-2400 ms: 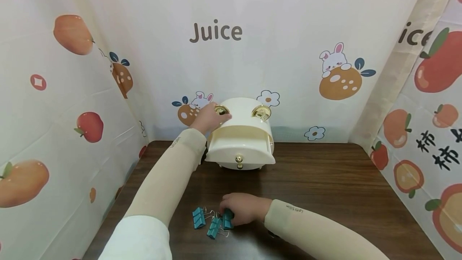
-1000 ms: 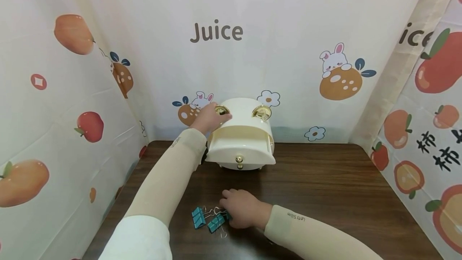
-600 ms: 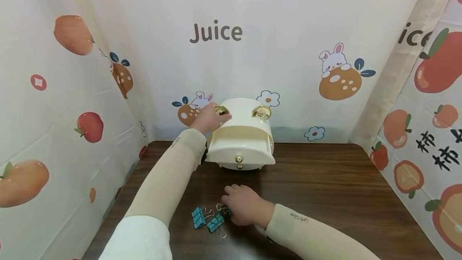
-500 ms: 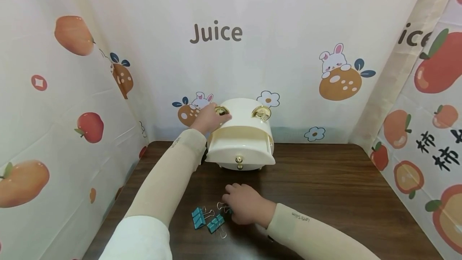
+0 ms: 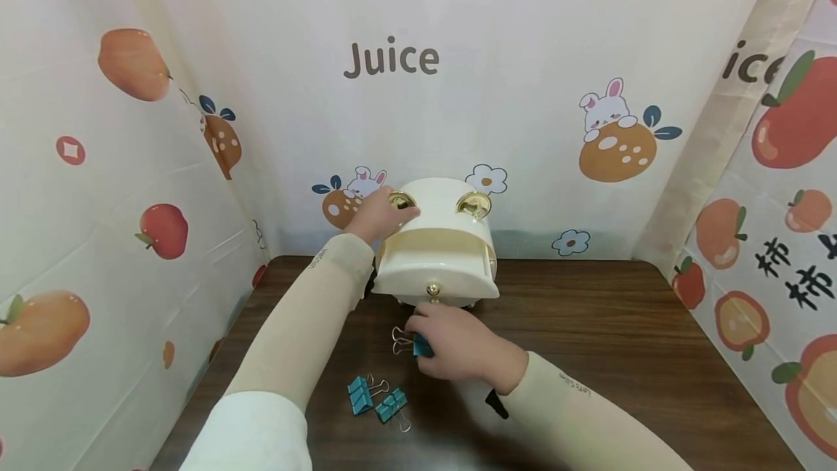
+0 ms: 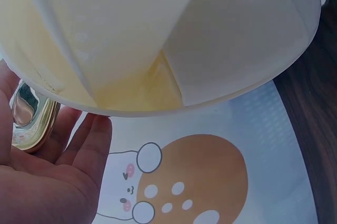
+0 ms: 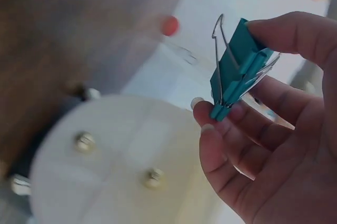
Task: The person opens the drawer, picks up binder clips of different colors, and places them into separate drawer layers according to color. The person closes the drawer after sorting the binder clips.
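Observation:
A cream-white drawer box [image 5: 439,202] with two gold-rimmed round fittings stands at the back of the table, its upper drawer [image 5: 434,275] pulled out. My left hand [image 5: 381,215] holds the box at its upper left, thumb and fingers around the left gold-rimmed fitting [image 6: 31,121]. Just in front of the box, my right hand [image 5: 458,340] pinches a teal binder clip [image 7: 239,68] between thumb and fingertips, its wire handles pointing left in the head view. Two more teal binder clips, one on the left [image 5: 360,395] and one beside it [image 5: 391,405], lie on the table.
The dark wooden table [image 5: 588,333] is bordered at the back and sides by a white curtain [image 5: 523,35] printed with fruit and rabbits. Gold knobs [image 5: 433,288] stick out from the drawer fronts.
My right hand has picked the rightmost binder clip out from beside the other two and moved it forward toward the box. My left hand has stayed in place.

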Action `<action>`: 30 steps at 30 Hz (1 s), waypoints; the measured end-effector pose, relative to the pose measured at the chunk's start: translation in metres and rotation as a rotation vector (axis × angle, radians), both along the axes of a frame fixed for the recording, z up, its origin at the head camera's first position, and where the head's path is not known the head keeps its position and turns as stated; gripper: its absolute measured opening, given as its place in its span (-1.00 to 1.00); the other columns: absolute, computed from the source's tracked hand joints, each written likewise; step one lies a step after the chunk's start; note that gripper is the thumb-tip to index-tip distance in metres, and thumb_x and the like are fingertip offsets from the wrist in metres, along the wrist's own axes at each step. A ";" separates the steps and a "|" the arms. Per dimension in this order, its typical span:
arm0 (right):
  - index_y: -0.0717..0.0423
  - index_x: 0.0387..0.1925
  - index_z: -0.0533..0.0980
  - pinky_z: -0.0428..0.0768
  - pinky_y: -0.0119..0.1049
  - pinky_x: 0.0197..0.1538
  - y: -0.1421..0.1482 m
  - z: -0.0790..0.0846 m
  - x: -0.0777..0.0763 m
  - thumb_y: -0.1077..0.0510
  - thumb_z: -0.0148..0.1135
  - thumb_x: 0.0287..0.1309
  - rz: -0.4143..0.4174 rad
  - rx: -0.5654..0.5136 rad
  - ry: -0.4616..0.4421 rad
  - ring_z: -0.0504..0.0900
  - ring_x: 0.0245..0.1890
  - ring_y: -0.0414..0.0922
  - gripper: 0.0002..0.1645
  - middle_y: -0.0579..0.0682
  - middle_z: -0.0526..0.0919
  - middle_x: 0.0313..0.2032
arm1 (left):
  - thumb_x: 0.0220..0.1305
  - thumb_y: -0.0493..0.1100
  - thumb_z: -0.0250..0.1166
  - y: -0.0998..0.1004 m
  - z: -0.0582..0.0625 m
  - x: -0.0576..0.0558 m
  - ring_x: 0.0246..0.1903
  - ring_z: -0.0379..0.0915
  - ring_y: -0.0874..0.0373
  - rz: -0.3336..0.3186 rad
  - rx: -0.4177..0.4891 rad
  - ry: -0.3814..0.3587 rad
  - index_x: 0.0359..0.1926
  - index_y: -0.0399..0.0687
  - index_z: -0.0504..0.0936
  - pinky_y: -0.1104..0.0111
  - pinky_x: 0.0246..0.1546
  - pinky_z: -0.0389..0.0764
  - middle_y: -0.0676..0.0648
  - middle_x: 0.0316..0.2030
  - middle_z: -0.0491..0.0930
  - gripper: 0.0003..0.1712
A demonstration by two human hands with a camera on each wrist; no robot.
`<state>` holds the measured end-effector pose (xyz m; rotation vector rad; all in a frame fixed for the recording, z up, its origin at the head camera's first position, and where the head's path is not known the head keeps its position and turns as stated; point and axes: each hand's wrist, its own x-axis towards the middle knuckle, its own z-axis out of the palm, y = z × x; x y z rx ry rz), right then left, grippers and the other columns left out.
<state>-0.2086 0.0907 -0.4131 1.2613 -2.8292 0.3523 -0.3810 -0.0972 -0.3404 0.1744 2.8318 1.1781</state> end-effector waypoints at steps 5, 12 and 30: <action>0.00 0.08 0.61 0.56 -0.29 -0.17 0.005 0.031 0.000 -0.03 0.40 0.19 -0.004 -0.055 0.019 0.48 -0.28 -0.23 -0.55 -0.16 0.50 -0.11 | 0.33 0.20 0.40 0.000 0.000 0.001 -0.16 0.50 -0.03 -0.007 -0.008 0.019 0.06 -0.08 0.46 0.13 -0.16 0.58 -0.11 -0.15 0.56 -0.44; -0.06 0.08 0.60 0.55 -0.29 -0.09 0.007 0.063 -0.002 -0.04 0.37 0.23 0.015 -0.096 0.076 0.49 -0.21 -0.24 -0.59 -0.19 0.53 -0.06 | 0.33 0.20 0.39 0.000 0.001 0.003 -0.14 0.49 -0.04 -0.010 -0.004 0.015 0.10 -0.09 0.46 0.13 -0.13 0.58 -0.12 -0.13 0.56 -0.42; 0.04 0.24 0.55 0.60 -0.24 0.06 0.002 0.102 -0.043 -0.08 0.32 0.30 -0.085 -0.083 0.088 0.55 -0.02 -0.16 -0.45 -0.05 0.57 0.11 | 0.35 0.20 0.37 0.001 0.005 0.005 -0.16 0.47 -0.05 -0.008 -0.029 -0.003 0.05 -0.11 0.44 0.15 -0.18 0.53 -0.15 -0.16 0.54 -0.44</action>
